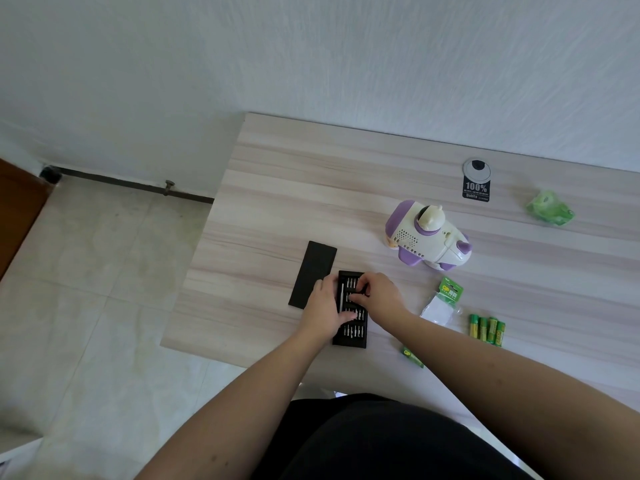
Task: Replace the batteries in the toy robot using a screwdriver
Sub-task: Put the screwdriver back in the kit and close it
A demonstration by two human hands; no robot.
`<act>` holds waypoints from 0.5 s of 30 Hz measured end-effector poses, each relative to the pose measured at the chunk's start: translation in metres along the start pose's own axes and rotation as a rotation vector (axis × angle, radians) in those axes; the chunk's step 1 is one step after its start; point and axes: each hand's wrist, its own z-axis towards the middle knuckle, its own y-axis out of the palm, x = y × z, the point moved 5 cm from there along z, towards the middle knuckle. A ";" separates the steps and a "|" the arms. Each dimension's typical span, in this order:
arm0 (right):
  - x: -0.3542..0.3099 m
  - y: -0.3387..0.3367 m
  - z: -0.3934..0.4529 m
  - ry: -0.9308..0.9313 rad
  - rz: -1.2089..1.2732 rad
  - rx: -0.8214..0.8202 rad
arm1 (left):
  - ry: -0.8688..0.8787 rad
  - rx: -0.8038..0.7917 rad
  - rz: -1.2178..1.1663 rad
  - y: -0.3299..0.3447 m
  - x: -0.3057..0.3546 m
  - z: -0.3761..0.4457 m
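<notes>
A black screwdriver bit tray (350,332) lies near the table's front edge, with rows of metal bits and a slim driver handle along its left side. My left hand (323,306) rests on the tray's left side and holds it down. My right hand (375,294) pinches at the bits in the tray's upper half; whether a bit is lifted I cannot tell. The white and purple toy robot (427,237) lies on its side further back on the right. Several green batteries (486,330) lie in a row to the right, and one more battery (412,356) sits near the front edge.
The tray's black lid (313,273) lies just left of the tray. An opened green battery pack (445,301) sits right of my right hand. A crumpled green wrapper (550,208) and a cable grommet with a black label (477,180) are at the back right. The table (277,188) ends at left, above tiled floor.
</notes>
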 end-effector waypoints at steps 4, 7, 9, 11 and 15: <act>-0.001 0.001 0.000 0.004 -0.046 0.003 | -0.003 0.003 0.003 0.000 0.001 0.000; -0.003 0.002 0.000 0.002 -0.065 0.002 | -0.003 0.003 0.005 0.000 0.001 0.000; -0.003 0.001 -0.001 -0.003 -0.064 0.001 | -0.005 0.002 0.009 -0.001 0.001 0.000; -0.001 -0.001 -0.001 -0.008 -0.039 0.007 | -0.005 -0.005 0.011 0.000 0.002 0.000; 0.005 -0.008 -0.005 0.014 0.070 0.022 | 0.011 -0.017 0.028 -0.001 0.001 -0.001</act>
